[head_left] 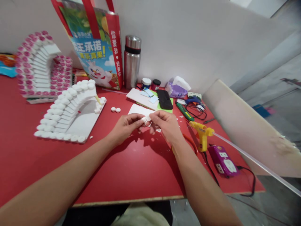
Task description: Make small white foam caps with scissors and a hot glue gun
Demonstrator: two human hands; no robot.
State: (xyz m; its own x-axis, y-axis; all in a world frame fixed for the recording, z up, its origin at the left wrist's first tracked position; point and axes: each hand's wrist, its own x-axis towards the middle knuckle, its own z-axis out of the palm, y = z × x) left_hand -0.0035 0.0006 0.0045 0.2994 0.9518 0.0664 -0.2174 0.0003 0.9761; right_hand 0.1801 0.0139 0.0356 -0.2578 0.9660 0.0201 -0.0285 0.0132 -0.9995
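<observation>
Over the middle of the red table, my left hand (128,127) and my right hand (164,124) meet with their fingertips closed on a small white piece (146,119). The fingers partly hide it, so its full shape cannot be made out. Left of my hands lie two white round discs (115,110) side by side. Farther left sits a white stepped model (70,113), its curved edge lined with similar discs. Just behind my fingers, white paper (138,109) lies flat on the table.
A yellow glue gun (201,133) and a purple power strip (223,160) with cords lie at right. Nearby are a green cutter (184,111) and orange-handled tool (191,142). Behind stand a steel flask (132,62), shopping bag (96,50), tissue pack (176,89) and pink-white model (25,69).
</observation>
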